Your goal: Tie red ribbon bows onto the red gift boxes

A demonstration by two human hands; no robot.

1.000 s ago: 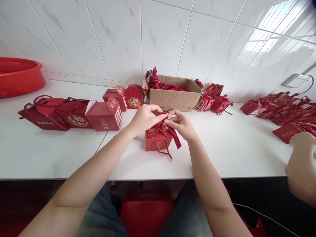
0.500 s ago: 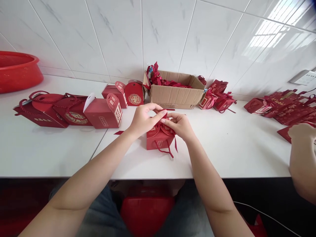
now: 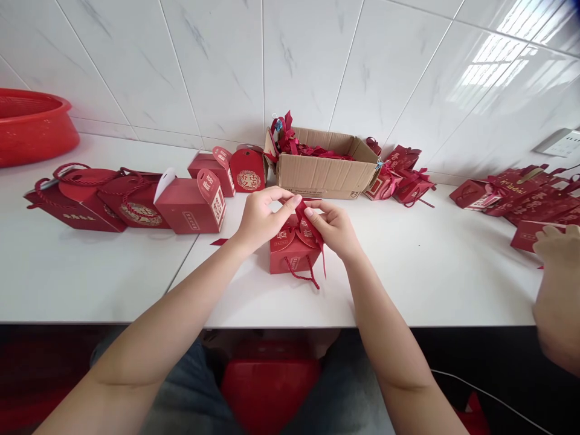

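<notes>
A small red gift box (image 3: 294, 258) with gold lettering stands on the white table in front of me, its twisted cord handle (image 3: 301, 277) hanging down the near side. Over its top, a dark red ribbon (image 3: 304, 214) is pinched between thumb and fingers of my left hand (image 3: 267, 216). My right hand (image 3: 334, 226) grips the same ribbon from the other side, and one tail hangs along the box's right edge. The fingers partly cover the top of the box.
Behind the box is an open cardboard carton (image 3: 324, 175) of red ribbons. Red gift boxes (image 3: 190, 205) line the left, with a red basin (image 3: 34, 130) beyond. More boxes (image 3: 410, 184) stand right, where another person's hand (image 3: 557, 254) touches a red box.
My hands have drawn slightly apart, and more of the ribbon shows between them. At the right, the other person's hand and the box beside it have shifted slightly.
</notes>
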